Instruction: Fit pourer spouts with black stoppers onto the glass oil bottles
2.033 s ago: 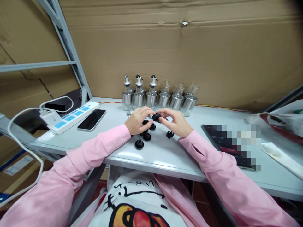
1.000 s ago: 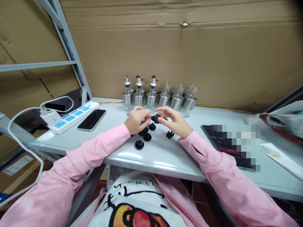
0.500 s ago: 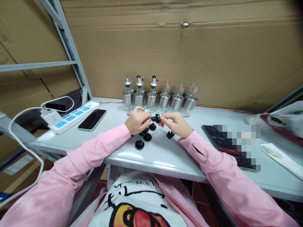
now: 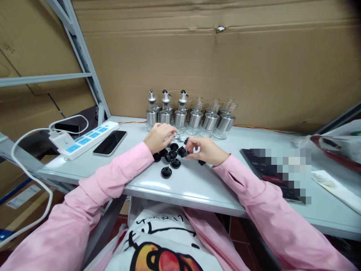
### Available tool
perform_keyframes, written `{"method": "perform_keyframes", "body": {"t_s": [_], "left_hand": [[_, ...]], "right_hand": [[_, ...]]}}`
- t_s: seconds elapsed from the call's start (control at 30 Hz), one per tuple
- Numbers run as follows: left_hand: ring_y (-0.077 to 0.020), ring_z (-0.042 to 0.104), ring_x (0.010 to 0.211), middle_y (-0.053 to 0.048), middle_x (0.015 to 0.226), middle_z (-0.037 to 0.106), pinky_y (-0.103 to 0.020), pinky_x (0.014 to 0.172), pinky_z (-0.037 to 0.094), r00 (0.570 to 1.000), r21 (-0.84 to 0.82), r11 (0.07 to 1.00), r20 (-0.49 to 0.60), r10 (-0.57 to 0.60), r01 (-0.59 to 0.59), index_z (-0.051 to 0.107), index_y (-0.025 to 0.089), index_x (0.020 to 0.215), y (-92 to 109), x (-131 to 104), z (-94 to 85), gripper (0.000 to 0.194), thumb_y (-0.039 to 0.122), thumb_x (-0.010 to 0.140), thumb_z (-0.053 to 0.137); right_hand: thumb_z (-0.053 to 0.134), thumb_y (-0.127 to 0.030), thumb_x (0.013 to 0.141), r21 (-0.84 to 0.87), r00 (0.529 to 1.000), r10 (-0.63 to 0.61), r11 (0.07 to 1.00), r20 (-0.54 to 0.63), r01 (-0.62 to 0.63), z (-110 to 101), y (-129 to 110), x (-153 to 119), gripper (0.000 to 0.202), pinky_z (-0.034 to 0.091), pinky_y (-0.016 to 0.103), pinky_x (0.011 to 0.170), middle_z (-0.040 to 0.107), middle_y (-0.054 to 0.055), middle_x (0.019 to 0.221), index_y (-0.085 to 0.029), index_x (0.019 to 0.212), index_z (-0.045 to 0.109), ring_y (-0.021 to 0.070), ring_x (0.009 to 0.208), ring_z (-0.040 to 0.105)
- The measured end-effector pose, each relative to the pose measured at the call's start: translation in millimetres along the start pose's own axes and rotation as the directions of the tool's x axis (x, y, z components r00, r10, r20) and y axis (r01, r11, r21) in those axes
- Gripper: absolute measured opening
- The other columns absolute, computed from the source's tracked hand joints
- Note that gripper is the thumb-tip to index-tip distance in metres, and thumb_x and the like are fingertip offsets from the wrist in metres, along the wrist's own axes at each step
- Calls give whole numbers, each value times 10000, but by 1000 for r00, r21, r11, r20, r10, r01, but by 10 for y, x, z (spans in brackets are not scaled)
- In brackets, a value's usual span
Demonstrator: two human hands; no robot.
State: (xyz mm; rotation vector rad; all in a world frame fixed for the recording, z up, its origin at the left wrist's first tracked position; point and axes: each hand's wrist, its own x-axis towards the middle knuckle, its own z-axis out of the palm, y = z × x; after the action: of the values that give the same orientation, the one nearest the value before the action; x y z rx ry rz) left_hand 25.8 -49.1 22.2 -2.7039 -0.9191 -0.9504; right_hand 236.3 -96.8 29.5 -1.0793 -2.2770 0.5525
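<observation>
Several black caps (image 4: 166, 172) mid-frame; my right hand (image 4: 207, 150) pinched narrow at one cap (image 4: 182, 152), can't tell if held; left hand (image 4: 159, 137) half-curled, upper left of it, contents unclear.

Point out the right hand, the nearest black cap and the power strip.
Right hand (image 4: 206, 149): head view, back of the hand.
Nearest black cap (image 4: 166, 172): head view, middle of its upper side.
Power strip (image 4: 88, 138): head view, upper face.
</observation>
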Motion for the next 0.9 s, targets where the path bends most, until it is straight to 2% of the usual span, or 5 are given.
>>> {"method": "perform_keyframes", "body": {"t_s": [0.2,0.3,0.5,0.77,0.9], "left_hand": [[-212,534,964,-55,978,630,-357,826,356,974,74,977,87,-207,201,572,169,932,-274,-22,-42,169,226,852,434],[-224,517,1005,-50,1034,617,-377,843,355,960,92,982,215,-182,165,576,187,954,-248,-38,-19,178,265,843,460],[-222,513,1026,-46,1054,598,-383,873,363,939,97,991,321,-123,96,583,189,945,-153,-45,-36,194,214,770,504],[-213,516,965,-63,978,585,-338,840,393,931,75,995,355,-90,68,563,165,841,-274,-46,9,103,222,768,517],[-195,528,915,-55,937,589,-314,802,390,957,47,998,286,-48,36,542,165,828,-277,-36,-2,124,276,820,489]], "right_hand": [[736,-109,547,-98,992,47,995,118,-36,34,27,14,252,347,218,544,494,-49,574,-167,537,491,84,551,449],[742,-208,577,0,978,32,999,207,-32,-15,20,-7,189,396,236,586,534,-17,642,-159,561,560,96,590,484],[664,-331,655,257,902,110,938,417,-233,-49,27,-40,248,474,283,677,653,39,735,-139,807,627,141,684,599],[663,-361,681,259,880,79,940,468,-222,-60,41,-54,267,482,296,784,684,60,838,-130,815,656,146,786,624],[668,-358,681,287,885,82,929,459,-235,-53,37,-53,268,487,295,779,685,53,838,-134,828,651,142,787,627]]}}
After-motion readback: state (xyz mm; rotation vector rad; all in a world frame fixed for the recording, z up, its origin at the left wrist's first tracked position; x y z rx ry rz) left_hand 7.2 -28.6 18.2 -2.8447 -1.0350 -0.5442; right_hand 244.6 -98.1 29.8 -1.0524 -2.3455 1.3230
